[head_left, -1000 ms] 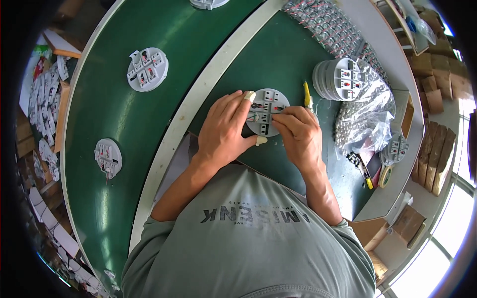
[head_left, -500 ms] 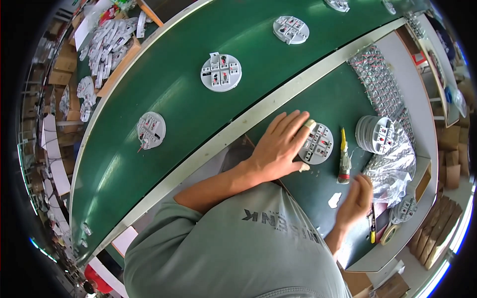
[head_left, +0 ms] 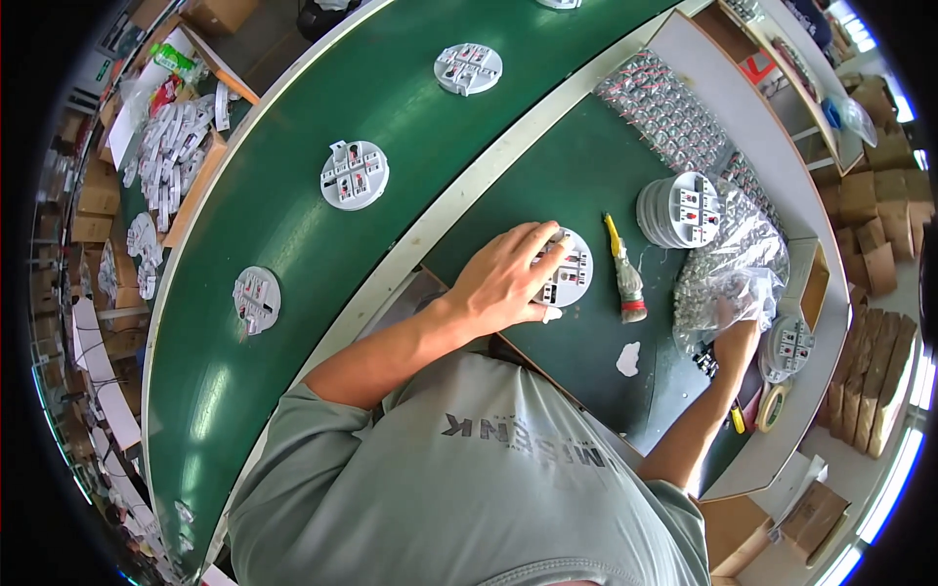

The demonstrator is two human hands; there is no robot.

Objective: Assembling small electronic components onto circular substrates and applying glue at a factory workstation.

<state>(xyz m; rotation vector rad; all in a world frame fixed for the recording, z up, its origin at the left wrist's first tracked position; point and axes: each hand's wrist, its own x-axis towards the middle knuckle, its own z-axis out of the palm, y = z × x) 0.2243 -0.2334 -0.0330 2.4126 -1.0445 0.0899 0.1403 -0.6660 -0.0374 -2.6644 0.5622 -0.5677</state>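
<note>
My left hand rests on a round white plastic base, its thumb and fingers around the near side. Small dark and red parts sit in the base's compartments. My right hand reaches into a clear plastic bag full of small parts, and the film hides its fingers. Between the hands, a brush with a yellow-tipped handle lies on the green bench. A stack of similar round bases stands beyond the bag.
A green conveyor belt at left carries several more round bases. Bubble-like packed parts lie at the far right of the bench. A tape roll, another base and a yellow-handled tool sit near the right edge.
My right hand has moved right and away from me, from over the bench into the plastic bag. My left hand stays on the base. The view has shifted, and the belt's bases appear further left.
</note>
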